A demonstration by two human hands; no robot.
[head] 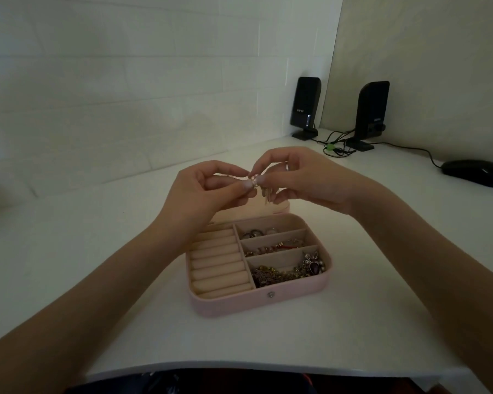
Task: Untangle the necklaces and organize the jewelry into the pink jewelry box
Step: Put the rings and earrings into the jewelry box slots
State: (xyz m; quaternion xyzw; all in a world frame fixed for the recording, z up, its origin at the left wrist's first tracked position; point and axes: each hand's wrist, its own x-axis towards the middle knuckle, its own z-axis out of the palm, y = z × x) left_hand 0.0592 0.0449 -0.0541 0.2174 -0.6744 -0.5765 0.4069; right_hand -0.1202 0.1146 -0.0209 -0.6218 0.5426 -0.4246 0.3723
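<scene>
both hands raised above the open pink jewelry box [256,304]: left hand [208,189] and right hand [302,180] pinch one small jewelry piece [253,180] between curled fingertips.

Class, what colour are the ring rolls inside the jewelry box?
Cream-beige ring rolls, clearest in the head view.

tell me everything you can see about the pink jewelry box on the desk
The jewelry box is pale pink, flat, with rounded corners and a small metal snap on its front wall. It lies open on the white desk, lid folded back behind it. The lining looks like beige velvet. Its left half holds empty ring rolls; its right half has three compartments: rings at the back, small pieces in the middle, tangled chains and a pendant in front. Both hands hover above it, not touching.
</scene>
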